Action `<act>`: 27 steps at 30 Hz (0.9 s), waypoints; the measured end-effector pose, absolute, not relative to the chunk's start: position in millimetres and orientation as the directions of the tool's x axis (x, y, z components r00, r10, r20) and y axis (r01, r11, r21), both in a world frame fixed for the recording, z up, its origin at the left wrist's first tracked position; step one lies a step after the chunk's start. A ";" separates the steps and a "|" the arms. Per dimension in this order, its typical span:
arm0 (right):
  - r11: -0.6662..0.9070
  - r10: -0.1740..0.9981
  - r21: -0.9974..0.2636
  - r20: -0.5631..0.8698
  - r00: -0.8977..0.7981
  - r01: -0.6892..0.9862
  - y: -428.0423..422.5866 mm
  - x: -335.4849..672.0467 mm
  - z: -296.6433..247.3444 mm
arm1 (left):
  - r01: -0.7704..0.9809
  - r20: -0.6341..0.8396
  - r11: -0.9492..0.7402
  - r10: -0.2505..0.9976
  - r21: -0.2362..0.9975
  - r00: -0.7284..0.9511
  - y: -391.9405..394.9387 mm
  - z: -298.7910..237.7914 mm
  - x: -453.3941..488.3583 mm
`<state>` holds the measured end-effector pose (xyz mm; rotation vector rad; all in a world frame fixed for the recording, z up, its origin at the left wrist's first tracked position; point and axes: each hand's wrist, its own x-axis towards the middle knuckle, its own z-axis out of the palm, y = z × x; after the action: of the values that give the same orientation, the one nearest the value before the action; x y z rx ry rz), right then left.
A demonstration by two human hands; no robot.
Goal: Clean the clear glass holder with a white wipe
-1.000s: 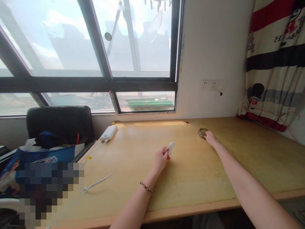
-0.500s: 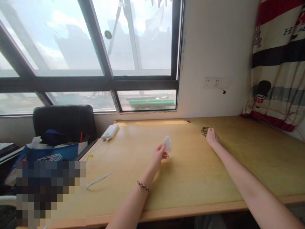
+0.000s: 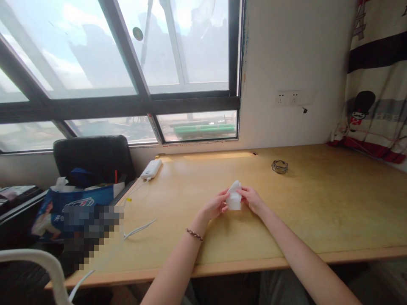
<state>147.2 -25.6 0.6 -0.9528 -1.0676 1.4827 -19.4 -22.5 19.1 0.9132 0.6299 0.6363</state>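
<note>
A small white tissue (image 3: 234,199), folded and thin, is held up between both hands over the middle of the table. My left hand (image 3: 218,204) pinches its left edge, with a braided bracelet (image 3: 193,234) around the wrist. My right hand (image 3: 251,199) grips the tissue's right side between thumb and fingers. Beyond the right hand, a dark metallic woven-looking ring (image 3: 280,167) rests on the tabletop, apart from both hands; it looks like a bangle.
On the wooden table (image 3: 305,212), a white power bank (image 3: 151,169) lies at the back left with a white cable (image 3: 140,228) trailing near the left edge. A black chair (image 3: 95,159) with a blue bag (image 3: 81,203) stands left. Wall sockets (image 3: 288,98) sit behind.
My right hand has let go of the bangle, leaving it on the table, and moved left to take hold of the tissue. My left hand has shifted slightly right. The view has tilted a little.
</note>
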 end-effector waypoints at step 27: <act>-0.210 0.968 -0.849 -0.112 -0.223 -0.486 -29.8 159.0 11.3 | -0.242 -0.173 0.342 0.833 0.908 0.526 -23.0 30.4 -20.0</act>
<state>159.0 -29.8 11.3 -0.8215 -0.8441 1.6733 -20.0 -23.0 30.4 0.9792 0.7198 0.7830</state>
